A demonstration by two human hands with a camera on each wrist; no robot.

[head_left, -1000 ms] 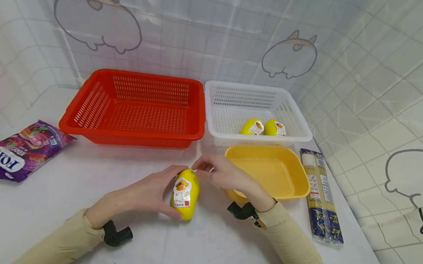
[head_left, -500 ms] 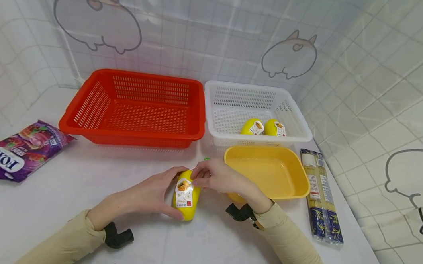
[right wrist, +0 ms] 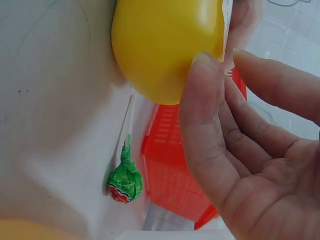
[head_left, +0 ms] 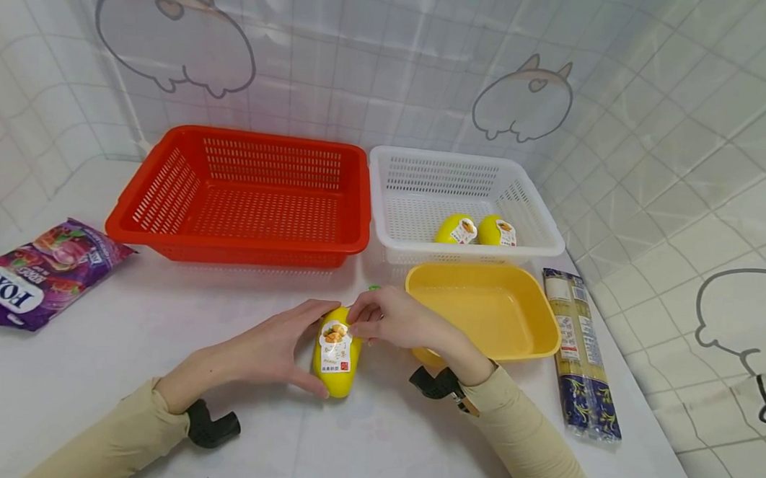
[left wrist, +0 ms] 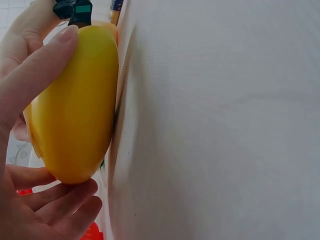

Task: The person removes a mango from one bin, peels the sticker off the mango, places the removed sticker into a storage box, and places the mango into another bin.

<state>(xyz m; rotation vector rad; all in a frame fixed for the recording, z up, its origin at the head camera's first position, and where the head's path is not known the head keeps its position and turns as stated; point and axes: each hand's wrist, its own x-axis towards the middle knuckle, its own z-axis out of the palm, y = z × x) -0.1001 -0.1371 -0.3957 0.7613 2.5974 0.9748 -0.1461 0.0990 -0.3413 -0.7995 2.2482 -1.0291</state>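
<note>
My left hand [head_left: 273, 349] grips a yellow mango [head_left: 337, 384] on the table, thumb at its near end and fingers at its far end. A white fruit label [head_left: 335, 348] faces up on the mango. In the left wrist view, the thumb and fingers span the mango [left wrist: 82, 105]. My right hand [head_left: 405, 319] is at the mango's far right side. In the right wrist view, one right fingertip [right wrist: 202, 62] rests against the mango [right wrist: 165, 45], with the thumb apart from it near the label's edge. A green-wrapped lollipop [right wrist: 125, 181] lies just beyond, mostly hidden in the head view.
Behind stand a red basket [head_left: 259, 243] and a white basket [head_left: 473, 249], the latter with two labelled mangoes [head_left: 456, 230]. A yellow tub [head_left: 483, 313] is beside my right wrist. Packs of noodle-like sticks [head_left: 581, 354] lie far right, a purple FOX'S bag [head_left: 46, 272] far left.
My right hand has come from beyond the mango's far end onto its right side, and the lollipop's green tip now shows. The mango has turned slightly in my left hand, its label shifting right.
</note>
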